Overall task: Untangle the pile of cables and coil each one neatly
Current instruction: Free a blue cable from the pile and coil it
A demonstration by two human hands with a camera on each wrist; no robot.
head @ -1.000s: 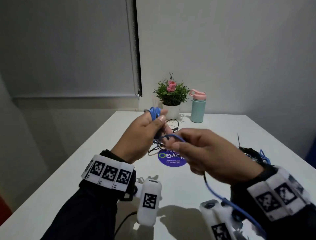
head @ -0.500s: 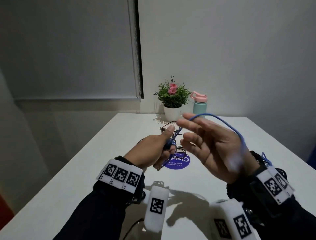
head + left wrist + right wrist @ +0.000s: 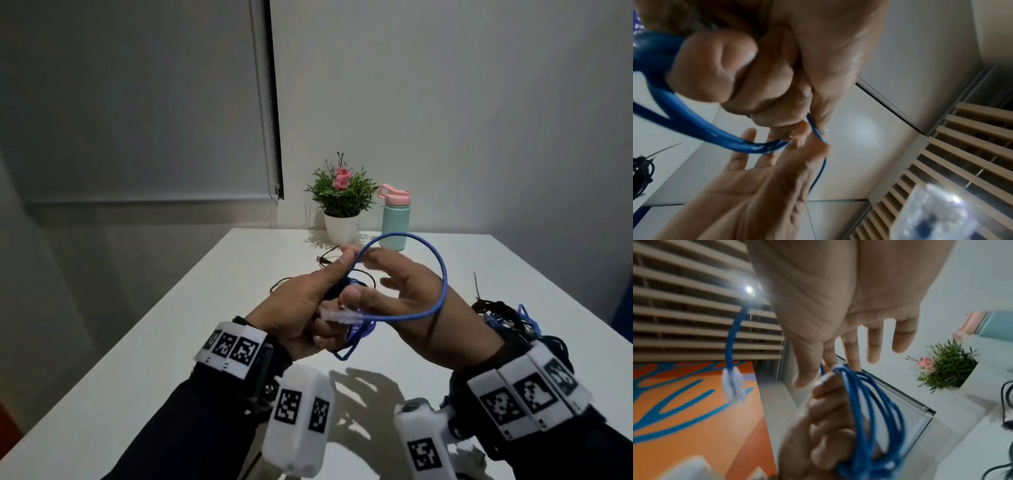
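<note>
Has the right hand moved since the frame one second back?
Yes. The right hand has opened and risen: its fingertips now reach the base of the teal bottle in the head view, with the blue cable looped over it.

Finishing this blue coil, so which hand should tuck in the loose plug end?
Probably the right hand: its fingers are open, with the blue cable's plug by its thumb. The left hand grips the coil.

It looks like a small office or meeting room: a plain white table (image 3: 205,308) against bare grey walls, a roller blind (image 3: 137,102), a potted plant (image 3: 342,198) and a water bottle (image 3: 395,219), possibly slatted ceiling panels (image 3: 962,146) overhead.
</note>
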